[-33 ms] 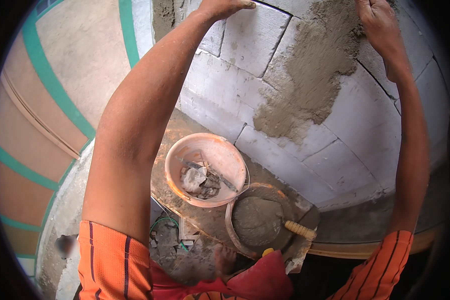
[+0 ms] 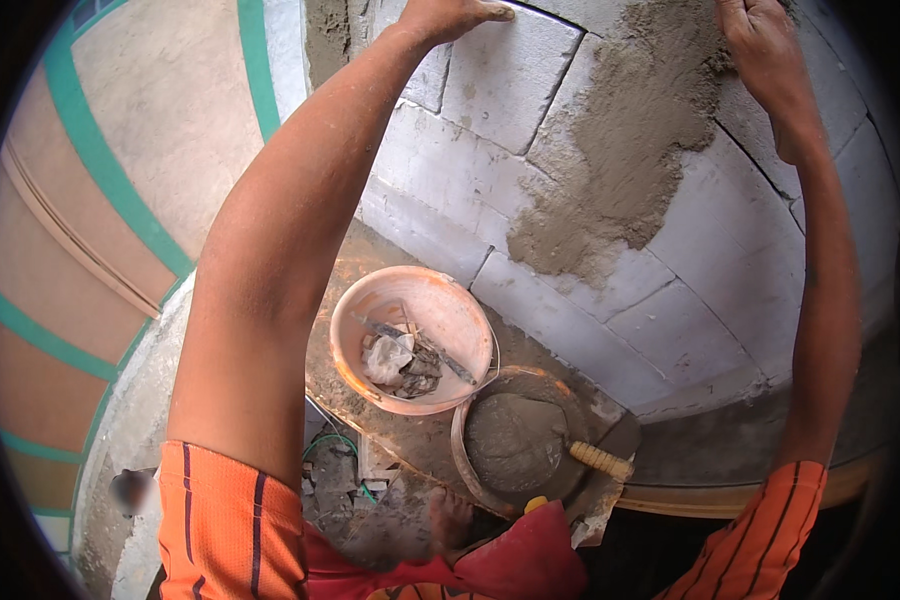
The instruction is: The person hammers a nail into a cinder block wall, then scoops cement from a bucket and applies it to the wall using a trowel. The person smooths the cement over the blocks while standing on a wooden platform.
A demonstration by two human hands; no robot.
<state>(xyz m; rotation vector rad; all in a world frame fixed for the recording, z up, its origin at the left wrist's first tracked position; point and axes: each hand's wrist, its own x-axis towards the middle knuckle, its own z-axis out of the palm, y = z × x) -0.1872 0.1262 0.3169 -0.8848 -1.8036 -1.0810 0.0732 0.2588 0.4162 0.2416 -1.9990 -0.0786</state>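
My left hand point(image 2: 457, 14) reaches up to the white block wall point(image 2: 510, 80) at the top edge, its thumb stretched out near a joint. Its other fingers are hidden. Higher on the right, my right hand point(image 2: 757, 45) is closed, fingers curled beside the wet mortar patch point(image 2: 630, 150); what it holds is cut off by the top edge. Grey mortar spreads down the blocks between both arms. Below stands a round bucket point(image 2: 458, 440) of wet mortar point(image 2: 515, 440), with a tan ribbed handle point(image 2: 600, 459) over its right side.
A pale orange-rimmed bucket point(image 2: 345, 365) holds a crumpled white scrap point(image 2: 387, 357) and debris. Both buckets stand on a mortar-stained board point(image 2: 355, 400). Rubble and a green cord point(image 2: 315, 441) lie below, near a bare foot point(image 2: 450, 515). A green-striped wall point(image 2: 150, 100) rises left.
Both hands and my left arm have shifted very slightly to the right. The mortar patch and the buckets look the same.
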